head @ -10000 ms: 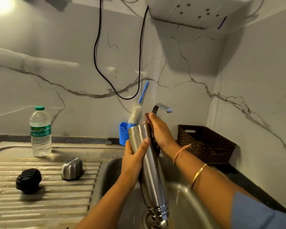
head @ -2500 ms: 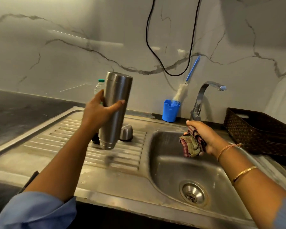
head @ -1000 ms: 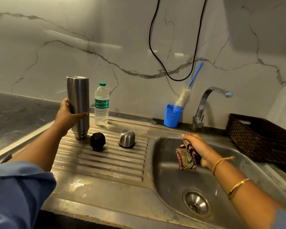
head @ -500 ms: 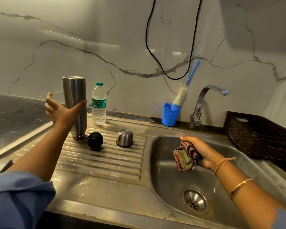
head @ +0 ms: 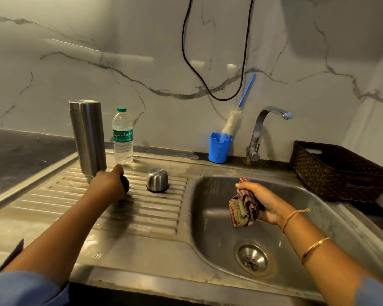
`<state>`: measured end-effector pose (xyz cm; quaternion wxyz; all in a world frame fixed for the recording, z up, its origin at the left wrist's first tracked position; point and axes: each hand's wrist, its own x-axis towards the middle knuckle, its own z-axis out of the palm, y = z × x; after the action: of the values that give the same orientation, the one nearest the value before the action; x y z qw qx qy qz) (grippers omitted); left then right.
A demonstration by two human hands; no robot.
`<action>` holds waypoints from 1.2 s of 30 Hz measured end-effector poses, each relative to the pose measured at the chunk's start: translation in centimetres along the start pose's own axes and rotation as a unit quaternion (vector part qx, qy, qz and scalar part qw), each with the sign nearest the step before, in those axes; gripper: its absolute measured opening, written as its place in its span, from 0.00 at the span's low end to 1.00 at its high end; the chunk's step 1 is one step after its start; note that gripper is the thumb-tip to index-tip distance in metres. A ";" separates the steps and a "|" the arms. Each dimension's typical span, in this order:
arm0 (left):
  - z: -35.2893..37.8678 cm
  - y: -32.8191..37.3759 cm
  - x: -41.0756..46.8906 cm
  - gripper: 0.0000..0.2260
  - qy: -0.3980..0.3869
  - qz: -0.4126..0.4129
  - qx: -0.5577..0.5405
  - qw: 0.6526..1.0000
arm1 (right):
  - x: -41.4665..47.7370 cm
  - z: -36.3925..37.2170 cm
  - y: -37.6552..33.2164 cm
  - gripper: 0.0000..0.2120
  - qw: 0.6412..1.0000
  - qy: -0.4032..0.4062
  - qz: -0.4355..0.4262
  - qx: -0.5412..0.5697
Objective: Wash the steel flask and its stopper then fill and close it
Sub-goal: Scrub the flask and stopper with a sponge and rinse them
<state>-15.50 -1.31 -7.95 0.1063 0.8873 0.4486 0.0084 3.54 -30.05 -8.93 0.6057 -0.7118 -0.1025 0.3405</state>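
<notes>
head view: left hand [head: 108, 184] grips black stopper [head: 126, 183]; right hand [head: 262, 202] clutches cloth [head: 241, 209]; bottle [head: 122, 138] reads "signature".

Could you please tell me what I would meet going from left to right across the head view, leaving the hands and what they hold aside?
flask → water bottle → steel cap → blue cup → tap → basket

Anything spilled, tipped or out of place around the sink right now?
Nothing stands out. The flask and water bottle stand upright on the drainboard, steel cap beside them; left hand grips the stopper, right hand holds the cloth over the sink.
</notes>
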 end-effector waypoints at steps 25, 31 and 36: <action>6.1 20.1 -8.8 0.27 -0.034 0.444 -0.441 0.779 | -2.9 0.1 -0.4 0.24 0.797 0.305 -0.410 -0.321; 6.1 20.7 -9.0 0.28 -0.012 0.493 -0.378 0.784 | -1.9 -2.6 -1.6 0.25 0.982 0.118 -0.138 0.058; 5.5 20.8 -8.4 0.24 0.075 0.457 -0.334 0.821 | -4.0 1.0 0.9 0.33 0.782 0.326 -0.349 -0.400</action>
<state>-3.34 -20.96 -8.56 0.3460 0.8973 -0.0319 0.2722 -0.28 -31.69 -8.36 0.3412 -0.8744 -0.2674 -0.2180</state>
